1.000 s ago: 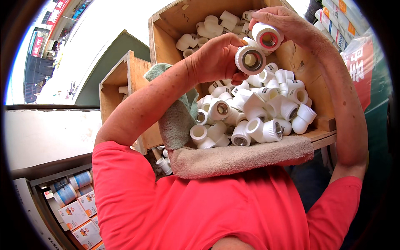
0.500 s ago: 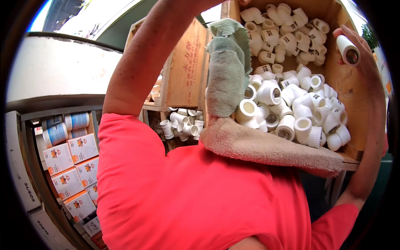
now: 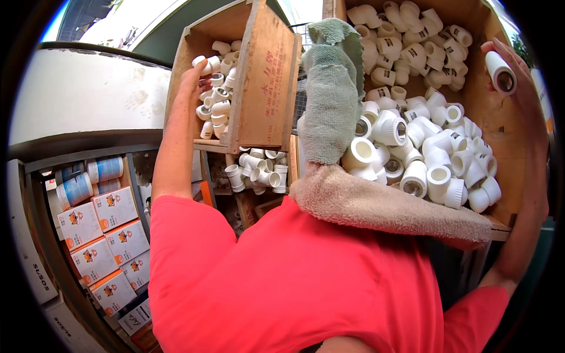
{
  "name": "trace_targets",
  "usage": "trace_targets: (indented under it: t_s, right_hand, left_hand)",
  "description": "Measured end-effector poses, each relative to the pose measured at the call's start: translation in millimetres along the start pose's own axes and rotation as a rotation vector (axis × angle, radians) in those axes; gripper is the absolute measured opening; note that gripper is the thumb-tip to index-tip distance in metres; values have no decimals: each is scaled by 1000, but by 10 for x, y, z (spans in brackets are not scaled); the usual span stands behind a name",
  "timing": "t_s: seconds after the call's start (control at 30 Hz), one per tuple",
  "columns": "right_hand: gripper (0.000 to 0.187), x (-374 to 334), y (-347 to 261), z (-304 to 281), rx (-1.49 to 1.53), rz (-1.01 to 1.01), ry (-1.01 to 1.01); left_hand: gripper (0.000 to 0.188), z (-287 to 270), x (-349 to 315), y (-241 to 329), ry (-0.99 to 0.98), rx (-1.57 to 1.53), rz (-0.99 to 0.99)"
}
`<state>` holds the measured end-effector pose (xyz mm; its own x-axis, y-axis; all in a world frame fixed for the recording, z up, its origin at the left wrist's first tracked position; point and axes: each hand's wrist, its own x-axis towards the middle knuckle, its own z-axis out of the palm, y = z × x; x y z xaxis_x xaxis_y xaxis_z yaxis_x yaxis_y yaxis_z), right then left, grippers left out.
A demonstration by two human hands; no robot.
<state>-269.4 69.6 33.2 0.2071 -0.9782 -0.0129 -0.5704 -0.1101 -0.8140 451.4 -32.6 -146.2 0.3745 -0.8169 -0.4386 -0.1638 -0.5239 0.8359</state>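
Note:
My left hand (image 3: 191, 82) reaches into the smaller wooden box, its fingers closed around a white plastic pipe fitting (image 3: 203, 65) over a pile of similar small fittings (image 3: 220, 109). At the far right, my right hand (image 3: 520, 66) grips a white pipe fitting (image 3: 495, 63) with a ribbed collar and a metal-lined opening facing me. It is beside the right wall of a large wooden box (image 3: 507, 170). In that box, elbow fittings (image 3: 412, 54) lie toward the back, and white fittings (image 3: 438, 144), several with metal inserts, are heaped at the front.
A greenish towel (image 3: 331, 97) and a beige towel (image 3: 382, 203) drape the large box's left and front edges. Below the smaller wooden box (image 3: 268, 88) lie white tee fittings (image 3: 259, 173). Shelves at left hold white-and-orange cartons (image 3: 103, 253) and blue-white rolls (image 3: 106, 170). A white ledge (image 3: 88, 97) runs behind.
My left hand has come from the large box's back edge over to the smaller box and now holds a fitting there. My right hand still holds its fitting, hardly moved.

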Motion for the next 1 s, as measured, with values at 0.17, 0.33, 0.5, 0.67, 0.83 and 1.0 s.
trace_targets:
  t_s: [0.17,0.33,0.5,0.67,0.83,1.0]
  right_hand:
    - [34,53,-217,182,214,89,58]
    - [33,66,-305,278,303,117,96]
    - [34,-101,-439,292,325,164,175]
    - [36,83,-353,289,378,132,128]
    - [37,174,-284,357,365,89,144]
    - [38,-20,-330,193,360,187,122]
  left_hand:
    - [48,-135,83,-101,159,192,96]
    - [42,534,-444,770,55,198,618]
    - [26,1701,-1557,1642,-471,276,1334]
    - [21,2679,-2403,1863,-998,990,1411]
    - [31,3211,-2528,1595,-889,1528,1198]
    - [36,3745,-2356,1396,-1005,1887,1140]
